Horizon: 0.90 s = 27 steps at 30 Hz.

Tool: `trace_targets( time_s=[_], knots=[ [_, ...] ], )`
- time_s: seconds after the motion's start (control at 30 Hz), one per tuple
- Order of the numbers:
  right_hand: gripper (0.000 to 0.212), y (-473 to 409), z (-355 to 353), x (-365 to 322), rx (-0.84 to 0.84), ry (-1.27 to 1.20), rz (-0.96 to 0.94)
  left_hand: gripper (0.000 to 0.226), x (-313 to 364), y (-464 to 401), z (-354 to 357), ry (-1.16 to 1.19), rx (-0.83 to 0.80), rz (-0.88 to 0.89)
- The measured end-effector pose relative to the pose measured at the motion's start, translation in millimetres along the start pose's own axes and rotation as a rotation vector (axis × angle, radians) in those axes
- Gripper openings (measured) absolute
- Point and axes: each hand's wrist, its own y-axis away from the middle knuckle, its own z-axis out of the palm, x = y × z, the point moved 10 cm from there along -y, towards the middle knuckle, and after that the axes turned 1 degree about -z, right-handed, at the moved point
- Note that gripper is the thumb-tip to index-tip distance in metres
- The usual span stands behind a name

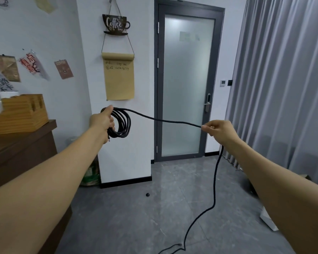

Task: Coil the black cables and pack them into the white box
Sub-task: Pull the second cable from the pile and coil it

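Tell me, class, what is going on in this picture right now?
A person is coiling a black cable in the air. The left hand grips a bundle of finished loops, and the right hand pinches the stretched cable further along. From the right hand the rest hangs down and trails across the grey floor. Part of a white object shows at the right edge; whether it is the box cannot be told.

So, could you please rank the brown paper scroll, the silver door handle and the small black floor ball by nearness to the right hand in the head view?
From the right hand:
1. Silver door handle, just above and left of it on the frosted door.
2. Small black floor ball, down-left on the grey tiles.
3. Brown paper scroll, far left on the white wall.
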Motion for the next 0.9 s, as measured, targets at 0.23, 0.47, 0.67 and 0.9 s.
trace_targets(
  time_s=[0.23,0.47,0.67,0.9],
  knots=[
    [0.01,6.6,50.9,-81.1,-0.154,0.536,-0.278,0.044,10.3,8.5,36.2,-0.223,-0.037,0.225],
    [0.01,24.0,80.6,-131.7,-0.35,0.094,-0.343,0.045,-1.0,30.0,77.1,-0.384,-0.166,0.263],
    [0.006,21.7,87.2,-137.2,-0.372,-0.14,-0.298,0.039,-20.3,46.2,105.4,-0.28,-0.368,0.116],
    [0.008,9.0,67.3,-119.1,-0.232,-0.28,-0.225,0.053,-36.1,75.0,130.4,-0.086,-0.561,-0.052]
  ],
)
